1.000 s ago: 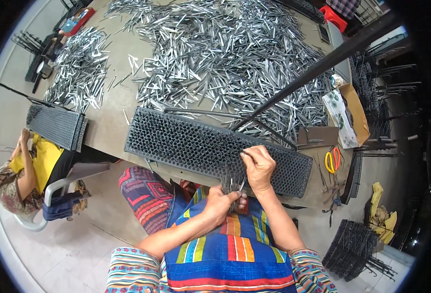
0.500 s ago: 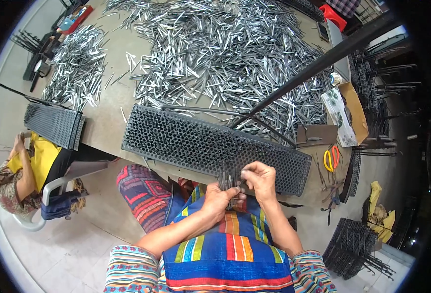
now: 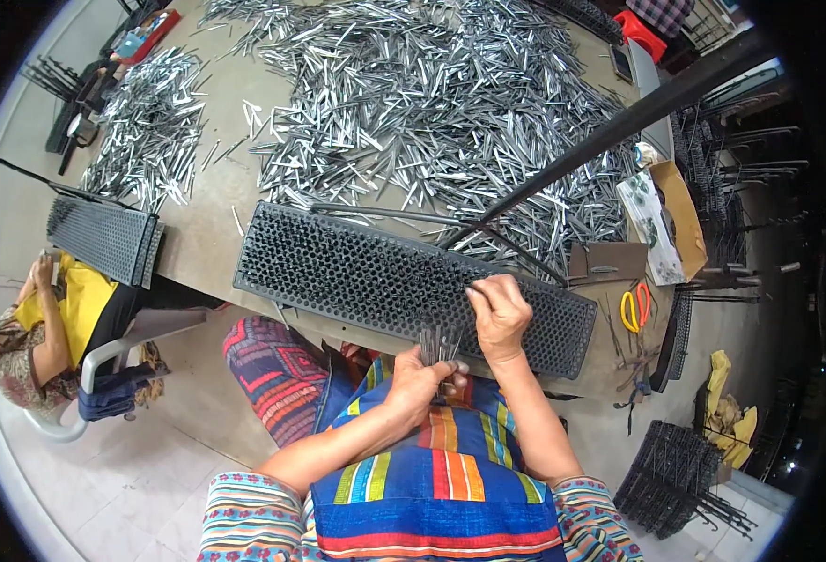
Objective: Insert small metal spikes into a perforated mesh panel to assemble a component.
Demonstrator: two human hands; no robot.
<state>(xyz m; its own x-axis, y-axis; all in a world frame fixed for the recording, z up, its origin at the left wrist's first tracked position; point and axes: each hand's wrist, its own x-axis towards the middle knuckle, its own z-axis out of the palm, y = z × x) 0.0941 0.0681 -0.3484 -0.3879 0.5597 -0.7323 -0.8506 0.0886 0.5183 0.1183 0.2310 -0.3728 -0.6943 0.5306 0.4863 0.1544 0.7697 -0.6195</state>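
A: What does your left hand [image 3: 416, 384] have in it?

B: It is closed around a bundle of thin dark strips [image 3: 439, 343]. They stand up out of your fist, the upper ends spreading a little, and your thumb lies across them.

A: And your right hand [image 3: 500, 323]?

B: It is over the perforated tray [image 3: 319, 267], to the right of its middle. Your fingers are curled, with the thumb close to the index finger, as in a pinch. Whether a strip is between them, I cannot tell; it is too small.

A: Where is the bundle, compared with the tray?

B: Just at the tray's near edge, in front of your apron [image 3: 432, 520]. If it touches the tray, I cannot tell. The tray lies slanted along your side of the table [image 3: 212, 211], with its right end nearer to you.

A: And what is around?

B: Beyond the tray there is a wide heap of silvery-grey strips [image 3: 413, 122], and a black bar [image 3: 600, 145] crosses over it in your view. To your right are scissors [image 3: 636, 309] with yellow and orange handles. At your left sits a co-worker [image 3: 20, 361], near another tray [image 3: 104, 239].
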